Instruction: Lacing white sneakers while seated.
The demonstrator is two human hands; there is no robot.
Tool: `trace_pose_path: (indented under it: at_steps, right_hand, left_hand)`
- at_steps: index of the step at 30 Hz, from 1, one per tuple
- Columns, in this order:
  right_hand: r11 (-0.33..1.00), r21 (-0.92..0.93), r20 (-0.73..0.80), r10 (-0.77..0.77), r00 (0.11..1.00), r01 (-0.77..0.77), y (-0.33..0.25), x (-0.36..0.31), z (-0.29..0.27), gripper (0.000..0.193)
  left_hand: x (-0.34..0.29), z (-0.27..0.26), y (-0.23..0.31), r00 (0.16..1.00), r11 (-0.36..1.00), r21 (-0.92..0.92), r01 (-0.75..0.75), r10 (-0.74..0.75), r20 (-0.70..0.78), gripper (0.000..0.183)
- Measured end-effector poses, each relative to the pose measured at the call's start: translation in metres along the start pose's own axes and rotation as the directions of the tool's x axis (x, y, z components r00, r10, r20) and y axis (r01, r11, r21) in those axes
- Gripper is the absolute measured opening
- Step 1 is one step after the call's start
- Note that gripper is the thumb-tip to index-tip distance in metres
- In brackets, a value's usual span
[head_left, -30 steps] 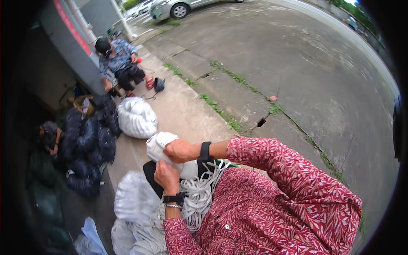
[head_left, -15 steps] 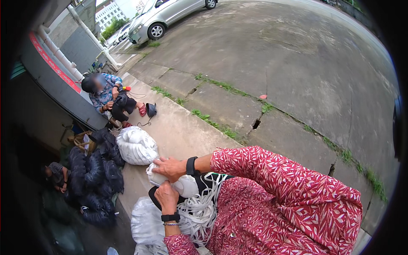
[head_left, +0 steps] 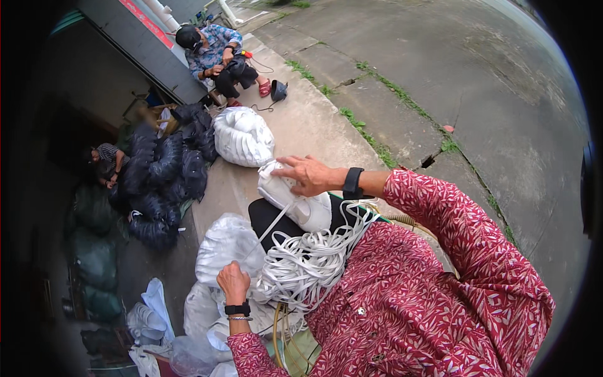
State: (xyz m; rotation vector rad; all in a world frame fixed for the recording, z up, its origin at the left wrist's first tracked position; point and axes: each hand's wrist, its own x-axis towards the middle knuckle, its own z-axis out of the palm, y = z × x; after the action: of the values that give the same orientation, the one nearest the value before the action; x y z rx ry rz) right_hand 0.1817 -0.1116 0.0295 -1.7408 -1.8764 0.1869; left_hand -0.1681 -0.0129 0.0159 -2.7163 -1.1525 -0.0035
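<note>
A white shoe [head_left: 312,212], which looks like an upper, lies across my dark-clad knee. My right hand [head_left: 309,175] is on its far end, with finger and thumb gripping the edge. From the shoe a taut white shoelace [head_left: 275,221] runs down to my left hand [head_left: 233,281]. That hand is closed around the lace, well apart from the shoe; the lace's end is hidden in the fist. A loose heap of white laces [head_left: 301,269] fills my lap beside the shoe.
A bundle of white uppers [head_left: 244,137] stands on the pavement ahead; another white bundle [head_left: 227,248] sits by my left hand. Dark bundles [head_left: 166,163] are piled to the left. A seated person [head_left: 217,60] handles a dark item farther off, and another person [head_left: 108,164] sits far left.
My left hand has moved away from the shoe, down and left, drawing the lace out straight. My right hand stays at the shoe's far end. The view has shifted.
</note>
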Motion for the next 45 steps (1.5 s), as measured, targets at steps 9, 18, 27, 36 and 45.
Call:
trace_pose_path:
  at_steps: [9,18,27,36,45]
  right_hand:
    - [0.974,0.227,-0.261,0.08,0.962,-0.019,0.002,-0.038,0.018,0.05]
    - [0.968,0.149,-0.136,0.222,0.966,-0.202,0.02,-0.075,0.016,0.053]
    - [0.914,0.164,-0.111,0.39,0.914,-0.371,0.041,-0.068,0.035,0.013]
    - [0.758,0.598,-0.168,0.436,0.884,-0.26,0.006,-0.055,-0.009,0.011]
    - [-0.294,0.932,0.327,0.431,0.841,-0.212,0.002,-0.052,-0.029,0.019]
  left_hand:
    - [0.005,-0.015,0.036,0.968,0.667,-0.735,0.121,-0.243,-0.061,0.022]
    - [0.054,-0.019,0.13,0.79,-0.532,-0.592,0.605,0.306,0.532,0.043]
    - [0.04,0.013,0.097,0.876,-0.934,-0.315,0.168,-0.005,0.482,0.019]
    - [-0.027,0.047,-0.068,0.599,-0.814,-0.58,0.014,-0.458,0.657,0.018]
    - [-0.082,0.069,-0.155,0.447,-0.855,-0.396,-0.336,-0.515,0.731,0.012]
